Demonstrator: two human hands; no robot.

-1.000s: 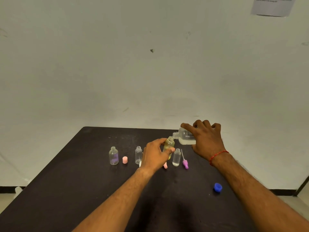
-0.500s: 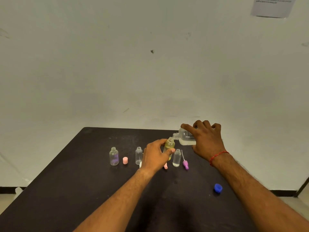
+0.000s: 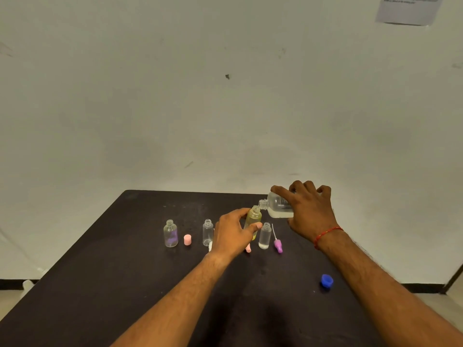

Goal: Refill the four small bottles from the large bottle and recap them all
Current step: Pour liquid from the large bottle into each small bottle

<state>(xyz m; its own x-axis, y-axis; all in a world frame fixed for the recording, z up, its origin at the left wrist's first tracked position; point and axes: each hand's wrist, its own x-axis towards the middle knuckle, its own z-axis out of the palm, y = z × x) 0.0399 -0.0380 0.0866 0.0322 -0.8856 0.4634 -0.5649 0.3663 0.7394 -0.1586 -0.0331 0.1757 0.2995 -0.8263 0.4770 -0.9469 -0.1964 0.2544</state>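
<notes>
My right hand grips the large clear bottle, tipped on its side with its open neck over the mouth of a small yellowish bottle. That small bottle is held by my left hand, lifted a little. Three other small bottles stand uncapped on the black table: one with a purple tint at the left, a clear one beside my left hand, and a clear one with a little liquid just right of it.
Loose caps lie on the table: a pink cap, a pink tip under my left hand, a purple needle-nozzle cap, and the blue cap at the right. A white wall rises behind the table's far edge.
Both hands stay almost still, holding the pouring pose. The large bottle has tilted slightly more.
</notes>
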